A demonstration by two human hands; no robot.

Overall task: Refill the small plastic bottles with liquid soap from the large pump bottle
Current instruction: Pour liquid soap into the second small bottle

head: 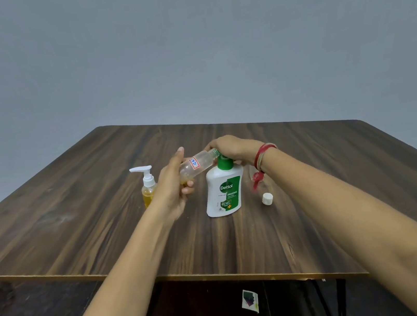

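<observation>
A large white and green pump bottle of soap stands mid-table. My right hand lies over its green pump head, fingers curved down on it. My left hand grips a small clear plastic bottle with a red-edged label. The bottle is tilted, its open mouth against the pump's nozzle, and a little yellow liquid sits at its bottom end. A second small bottle, with a white pump top and yellow soap inside, stands upright to the left, partly behind my left wrist.
A small white cap lies on the wooden table to the right of the large bottle. A red thread hangs from my right wrist. The table's front edge runs close to my lap; a grey wall stands behind.
</observation>
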